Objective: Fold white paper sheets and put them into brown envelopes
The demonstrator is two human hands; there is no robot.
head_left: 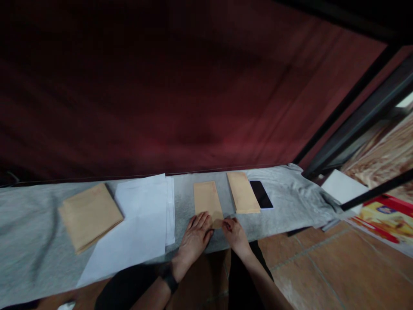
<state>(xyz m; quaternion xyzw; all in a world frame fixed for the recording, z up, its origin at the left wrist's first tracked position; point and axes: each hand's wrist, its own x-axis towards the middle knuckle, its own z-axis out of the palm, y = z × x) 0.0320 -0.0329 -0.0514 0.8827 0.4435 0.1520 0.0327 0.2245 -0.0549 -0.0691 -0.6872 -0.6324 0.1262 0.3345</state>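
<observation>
A brown paper envelope point(207, 198) lies on the grey cloth in front of me, its short near end toward my body. Fingers stretched out, my left hand point(196, 234) rests flat on the envelope's lower left part. At its lower right corner, my right hand point(234, 232) has its fingers curled in and pressed together at the paper's edge. A stack of similar envelopes point(243, 193) lies just to the right. Farther left, white paper sheets point(142, 215) are spread, with a pile of larger-looking brown envelopes point(93, 215) partly over them.
A dark-screened phone point(262, 196) sits beside the right envelope stack. The grey cloth point(287, 193) covers a narrow surface against a dark red curtain point(193, 107). A black metal frame point(350, 99) slants at the right, near a colourful box point(390, 219) by the tiled floor point(329, 267).
</observation>
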